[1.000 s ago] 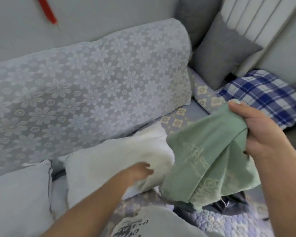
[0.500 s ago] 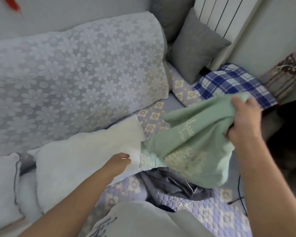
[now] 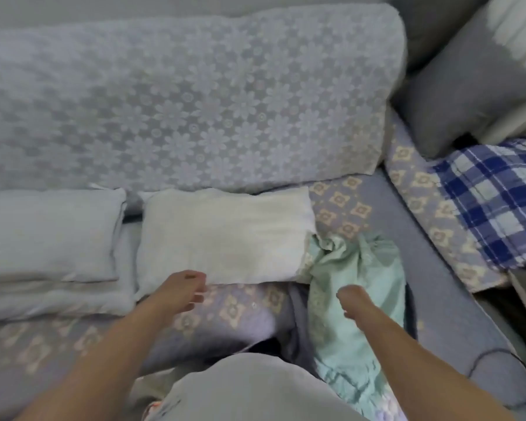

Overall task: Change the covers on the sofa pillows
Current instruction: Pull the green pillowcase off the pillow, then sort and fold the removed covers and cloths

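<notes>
A bare white pillow (image 3: 225, 235) lies flat on the sofa seat against the backrest. My left hand (image 3: 190, 288) is at its front edge with thumb and fingers curled close together; blur hides whether they pinch the edge. The mint green pillow cover (image 3: 359, 268) lies crumpled on the seat, touching the pillow's right end. My right hand (image 3: 351, 300) hovers over the cover with loosely curled fingers and holds nothing. A second pale pillow (image 3: 49, 235) lies to the left of the white one.
The backrest wears a grey floral lace cover (image 3: 195, 95). A grey cushion (image 3: 465, 89) and a blue plaid cloth (image 3: 495, 199) sit at the right end. Dark grey fabric (image 3: 295, 326) lies beside the green cover. My grey-clad lap (image 3: 249, 387) fills the bottom centre.
My right hand let go of the green cover, which dropped onto the seat beside the pillow. Both hands drew back toward me, and the view tilted down.
</notes>
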The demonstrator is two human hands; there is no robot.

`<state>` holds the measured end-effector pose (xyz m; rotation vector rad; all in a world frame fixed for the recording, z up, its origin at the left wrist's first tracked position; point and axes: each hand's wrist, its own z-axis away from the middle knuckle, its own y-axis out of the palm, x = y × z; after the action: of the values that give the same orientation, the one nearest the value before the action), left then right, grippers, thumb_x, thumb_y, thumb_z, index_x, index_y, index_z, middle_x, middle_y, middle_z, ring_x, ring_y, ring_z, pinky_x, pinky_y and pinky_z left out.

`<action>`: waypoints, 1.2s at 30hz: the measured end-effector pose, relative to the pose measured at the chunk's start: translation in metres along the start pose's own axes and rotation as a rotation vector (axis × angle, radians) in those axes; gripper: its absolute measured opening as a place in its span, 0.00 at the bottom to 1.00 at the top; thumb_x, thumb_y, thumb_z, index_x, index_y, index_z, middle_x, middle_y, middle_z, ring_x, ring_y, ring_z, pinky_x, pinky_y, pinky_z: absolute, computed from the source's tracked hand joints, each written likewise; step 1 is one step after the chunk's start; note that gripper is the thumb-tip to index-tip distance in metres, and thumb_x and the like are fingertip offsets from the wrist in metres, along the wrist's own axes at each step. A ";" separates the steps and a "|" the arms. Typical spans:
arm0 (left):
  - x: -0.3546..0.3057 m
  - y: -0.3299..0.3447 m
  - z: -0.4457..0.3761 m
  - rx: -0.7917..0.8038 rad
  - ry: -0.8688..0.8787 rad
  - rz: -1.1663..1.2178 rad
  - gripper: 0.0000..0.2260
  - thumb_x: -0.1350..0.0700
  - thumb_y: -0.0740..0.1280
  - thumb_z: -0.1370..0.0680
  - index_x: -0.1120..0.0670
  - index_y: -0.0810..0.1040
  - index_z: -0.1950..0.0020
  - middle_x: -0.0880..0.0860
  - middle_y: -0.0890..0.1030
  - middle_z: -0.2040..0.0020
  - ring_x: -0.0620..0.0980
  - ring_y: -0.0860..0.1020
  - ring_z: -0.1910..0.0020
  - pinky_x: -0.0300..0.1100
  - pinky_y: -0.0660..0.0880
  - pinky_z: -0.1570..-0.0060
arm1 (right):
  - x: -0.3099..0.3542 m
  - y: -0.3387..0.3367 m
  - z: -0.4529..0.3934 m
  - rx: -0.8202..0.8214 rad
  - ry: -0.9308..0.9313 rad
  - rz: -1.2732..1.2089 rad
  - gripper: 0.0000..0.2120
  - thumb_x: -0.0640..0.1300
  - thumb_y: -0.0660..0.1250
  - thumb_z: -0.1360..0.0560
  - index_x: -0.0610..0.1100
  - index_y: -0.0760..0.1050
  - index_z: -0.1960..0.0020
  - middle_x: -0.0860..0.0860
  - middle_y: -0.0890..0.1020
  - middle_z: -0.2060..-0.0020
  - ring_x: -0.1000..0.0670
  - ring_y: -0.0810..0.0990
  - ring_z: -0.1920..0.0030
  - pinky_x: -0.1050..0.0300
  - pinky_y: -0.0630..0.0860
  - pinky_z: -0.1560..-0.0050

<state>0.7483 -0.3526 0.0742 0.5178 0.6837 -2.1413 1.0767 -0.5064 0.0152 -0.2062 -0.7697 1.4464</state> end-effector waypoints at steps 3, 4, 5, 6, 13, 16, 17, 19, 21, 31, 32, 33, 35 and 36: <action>0.039 -0.052 0.012 -0.033 0.024 0.143 0.07 0.53 0.65 0.18 0.53 0.80 0.43 0.55 0.85 0.48 0.50 0.83 0.56 0.41 0.76 0.57 | 0.068 0.054 0.017 -0.047 -0.244 0.103 0.14 0.37 0.57 0.19 0.38 0.76 0.37 0.40 0.79 0.37 0.45 0.80 0.42 0.54 0.75 0.43; 0.060 -0.078 0.019 -0.056 0.042 0.185 0.07 0.54 0.65 0.18 0.53 0.80 0.43 0.55 0.85 0.48 0.50 0.82 0.58 0.40 0.75 0.59 | 0.096 0.087 0.033 -0.001 -0.240 0.013 0.10 0.37 0.59 0.19 0.40 0.79 0.44 0.40 0.81 0.42 0.43 0.81 0.44 0.53 0.76 0.44; 0.079 -0.096 0.025 -0.067 0.055 0.220 0.07 0.55 0.64 0.18 0.53 0.81 0.43 0.55 0.85 0.49 0.49 0.82 0.59 0.39 0.73 0.61 | 0.117 0.115 0.054 0.039 -0.233 -0.115 0.08 0.37 0.61 0.20 0.41 0.79 0.52 0.40 0.82 0.49 0.42 0.82 0.51 0.52 0.77 0.50; 0.103 -0.122 0.034 -0.086 0.059 0.264 0.07 0.56 0.64 0.18 0.53 0.81 0.43 0.55 0.85 0.50 0.49 0.81 0.59 0.38 0.73 0.62 | 0.137 0.152 0.082 0.083 -0.279 -0.104 0.08 0.36 0.62 0.21 0.42 0.77 0.56 0.40 0.81 0.55 0.43 0.80 0.59 0.53 0.75 0.57; 0.296 -0.325 0.095 -0.371 -0.068 0.620 0.08 0.61 0.62 0.17 0.58 0.79 0.42 0.54 0.81 0.57 0.50 0.78 0.63 0.40 0.73 0.62 | 0.222 0.413 0.269 0.444 -0.597 0.291 0.04 0.37 0.64 0.26 0.38 0.78 0.55 0.42 0.79 0.62 0.45 0.77 0.64 0.55 0.72 0.64; 0.335 -0.397 0.124 -0.563 -0.055 0.739 0.06 0.60 0.61 0.17 0.57 0.78 0.45 0.54 0.80 0.56 0.49 0.77 0.64 0.38 0.73 0.64 | 0.257 0.477 0.339 0.519 -0.711 0.361 0.05 0.36 0.65 0.28 0.33 0.75 0.57 0.43 0.76 0.65 0.46 0.74 0.64 0.51 0.70 0.62; 0.347 -0.417 0.131 -0.597 -0.032 0.777 0.06 0.60 0.61 0.17 0.56 0.78 0.47 0.55 0.81 0.56 0.49 0.77 0.64 0.39 0.73 0.63 | 0.269 0.496 0.363 0.575 -0.714 0.350 0.03 0.35 0.65 0.26 0.35 0.75 0.57 0.44 0.76 0.64 0.47 0.73 0.65 0.53 0.70 0.63; 0.364 -0.444 0.139 -0.622 -0.002 0.829 0.07 0.59 0.61 0.17 0.55 0.78 0.50 0.54 0.81 0.56 0.49 0.78 0.63 0.40 0.73 0.61 | 0.288 0.523 0.394 0.651 -0.706 0.325 0.05 0.33 0.63 0.23 0.40 0.76 0.52 0.45 0.77 0.62 0.49 0.73 0.66 0.58 0.71 0.64; 0.380 -0.461 0.142 -0.629 -0.011 0.874 0.07 0.59 0.61 0.17 0.55 0.79 0.48 0.54 0.82 0.55 0.50 0.79 0.61 0.40 0.75 0.60 | 0.304 0.549 0.409 0.672 -0.702 0.347 0.06 0.35 0.62 0.21 0.40 0.76 0.48 0.45 0.79 0.60 0.49 0.74 0.64 0.59 0.73 0.63; 0.456 -0.560 0.101 -0.549 -0.198 0.717 0.08 0.53 0.64 0.18 0.52 0.82 0.46 0.53 0.86 0.52 0.50 0.84 0.57 0.46 0.79 0.51 | 0.385 0.703 0.401 0.727 -0.498 0.238 0.04 0.38 0.62 0.19 0.39 0.74 0.46 0.44 0.79 0.60 0.46 0.77 0.62 0.56 0.75 0.59; 0.468 -0.572 0.096 -0.574 -0.244 0.697 0.07 0.54 0.64 0.18 0.52 0.81 0.47 0.53 0.86 0.53 0.49 0.84 0.59 0.46 0.79 0.52 | 0.392 0.723 0.401 0.732 -0.467 0.244 0.04 0.37 0.62 0.19 0.39 0.73 0.46 0.44 0.79 0.60 0.47 0.77 0.63 0.56 0.74 0.60; 0.477 -0.581 0.093 -0.588 -0.294 0.669 0.06 0.54 0.64 0.18 0.52 0.81 0.49 0.52 0.86 0.54 0.49 0.83 0.61 0.45 0.78 0.55 | 0.395 0.736 0.401 0.741 -0.442 0.259 0.03 0.37 0.62 0.20 0.39 0.73 0.47 0.44 0.78 0.60 0.47 0.77 0.64 0.57 0.74 0.61; 0.495 -0.608 0.083 -0.599 -0.353 0.554 0.05 0.56 0.65 0.20 0.52 0.81 0.51 0.51 0.85 0.56 0.48 0.81 0.62 0.42 0.75 0.59 | 0.403 0.764 0.405 0.771 -0.382 0.297 0.03 0.37 0.62 0.21 0.39 0.74 0.49 0.44 0.79 0.59 0.47 0.77 0.64 0.57 0.74 0.62; 0.502 -0.622 0.078 -0.613 -0.350 0.476 0.05 0.56 0.65 0.20 0.50 0.80 0.52 0.50 0.84 0.56 0.47 0.82 0.60 0.41 0.74 0.59 | 0.408 0.776 0.408 0.786 -0.374 0.322 0.04 0.37 0.63 0.21 0.39 0.75 0.49 0.43 0.79 0.59 0.47 0.78 0.64 0.57 0.75 0.61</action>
<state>-0.0533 -0.3648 0.0316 -0.0346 0.8623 -1.4269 0.1841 -0.1340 0.0231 0.5805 -0.4153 2.0196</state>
